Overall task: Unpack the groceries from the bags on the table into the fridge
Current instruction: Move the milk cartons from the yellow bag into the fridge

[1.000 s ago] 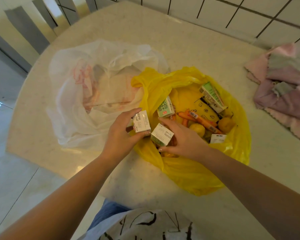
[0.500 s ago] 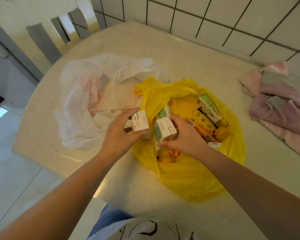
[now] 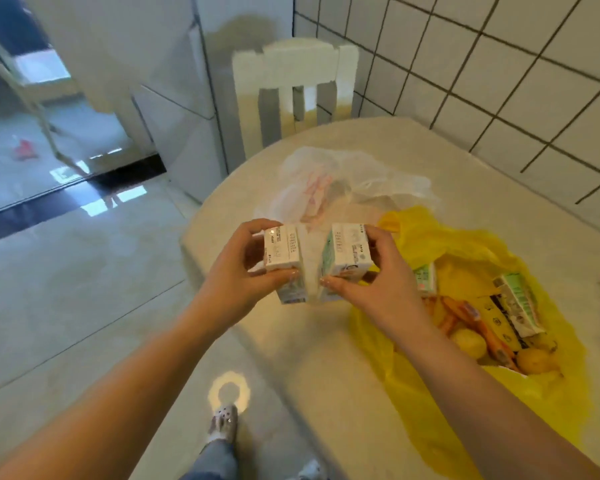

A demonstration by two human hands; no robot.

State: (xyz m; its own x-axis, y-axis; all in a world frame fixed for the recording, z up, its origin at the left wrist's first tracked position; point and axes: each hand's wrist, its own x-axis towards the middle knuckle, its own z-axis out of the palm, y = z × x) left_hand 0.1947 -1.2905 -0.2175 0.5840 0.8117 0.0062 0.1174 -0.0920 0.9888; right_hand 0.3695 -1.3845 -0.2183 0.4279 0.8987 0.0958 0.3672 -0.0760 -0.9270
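Note:
My left hand (image 3: 236,282) grips a small white drink carton (image 3: 282,249) and my right hand (image 3: 371,289) grips a second white and green carton (image 3: 347,251). Both are held side by side above the table's left edge, clear of the bags. The open yellow bag (image 3: 465,410) lies to the right on the table (image 3: 326,358). Inside it are more cartons (image 3: 518,303), orange carrots (image 3: 478,323), a yellow packet and round yellow fruit (image 3: 468,342). A crumpled white bag (image 3: 343,181) lies behind the cartons. The grey fridge (image 3: 187,98) stands beyond the table at the left.
A white chair (image 3: 295,95) stands at the table's far end against the tiled wall (image 3: 499,81). Glossy floor tiles (image 3: 66,289) spread to the left. My shoe (image 3: 222,424) is on the floor below. A pink cloth shows at the right edge.
Both hands have lifted their cartons out of the yellow bag and moved them left. The view has swung up and left, bringing the chair, fridge and floor into sight.

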